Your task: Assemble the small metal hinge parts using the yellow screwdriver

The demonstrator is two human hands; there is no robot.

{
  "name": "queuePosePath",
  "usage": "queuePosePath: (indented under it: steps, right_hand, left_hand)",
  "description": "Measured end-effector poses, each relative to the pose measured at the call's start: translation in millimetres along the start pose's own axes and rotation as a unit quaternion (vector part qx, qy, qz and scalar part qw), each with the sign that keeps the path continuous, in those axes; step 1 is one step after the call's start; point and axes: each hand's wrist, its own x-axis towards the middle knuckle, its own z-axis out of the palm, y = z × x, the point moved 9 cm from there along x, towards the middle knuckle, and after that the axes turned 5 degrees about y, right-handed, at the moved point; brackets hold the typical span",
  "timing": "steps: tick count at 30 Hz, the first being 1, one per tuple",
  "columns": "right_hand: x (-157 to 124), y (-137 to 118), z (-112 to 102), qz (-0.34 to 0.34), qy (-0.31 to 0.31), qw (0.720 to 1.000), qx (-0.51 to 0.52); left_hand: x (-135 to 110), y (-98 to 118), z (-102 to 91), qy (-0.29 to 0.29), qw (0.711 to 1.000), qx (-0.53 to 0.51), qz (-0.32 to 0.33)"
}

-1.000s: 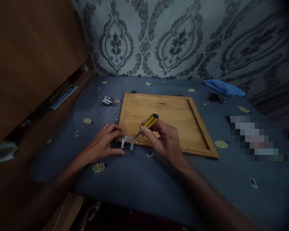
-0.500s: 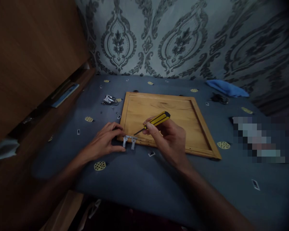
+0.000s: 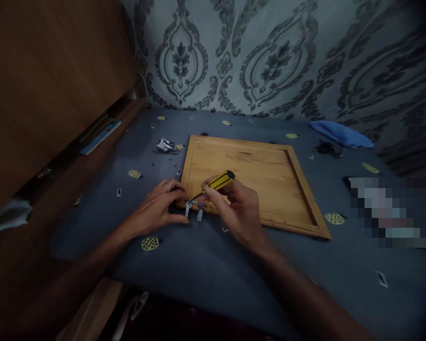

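In my right hand (image 3: 239,206) is a screwdriver (image 3: 218,182) with a yellow and black handle, its shaft slanting down to the left. The tip meets a metal hinge (image 3: 199,214) at the near left corner of a framed wooden panel (image 3: 241,166). My left hand (image 3: 159,206) steadies that hinge, thumb below and fingers above at the panel's edge. Two metal arms of the hinge jut out past the near edge of the panel. Whether a screw sits under the tip, I cannot tell.
Beyond my left hand lie more metal hinges (image 3: 165,146) and several loose screws (image 3: 169,159) on the dark patterned cloth (image 3: 184,265). A blue cloth (image 3: 341,133) and a dark object (image 3: 329,148) lie at the back right. A wooden cabinet (image 3: 57,71) stands at left.
My right hand has moved left with the screwdriver, and its tip has shifted from the hinge's right part to its left part. The view has shifted slightly; my left hand stays at the hinge.
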Motion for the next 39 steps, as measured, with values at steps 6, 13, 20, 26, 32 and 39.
queuePosePath:
  steps: [6,13,20,26,32,39]
  right_hand:
    - [-0.7,-0.1,3.0,-0.01,-0.009,1.0,0.004]
    - [1.4,-12.7,3.9,-0.06,-0.019,0.998,-0.024]
    - [0.9,-16.1,6.9,-0.081,-0.044,0.994,-0.053]
    - [0.1,-16.2,6.3,-0.092,-0.045,0.993,-0.062]
    - [2.2,-15.1,3.1,-0.083,-0.031,0.995,-0.047]
    - [2.4,-14.4,2.8,-0.076,-0.031,0.996,-0.026]
  left_hand:
    - [0.9,0.1,0.5,-0.007,1.0,0.008,-0.001]
    - [2.0,0.8,0.7,-0.01,1.0,0.014,-0.002]
    - [2.3,0.6,-0.1,-0.004,1.0,0.004,-0.005]
    - [2.3,0.8,-0.2,-0.001,1.0,0.01,-0.004]
    - [2.5,1.0,0.2,-0.01,1.0,0.008,-0.005]
    - [2.4,0.1,0.7,-0.016,1.0,0.002,-0.009]
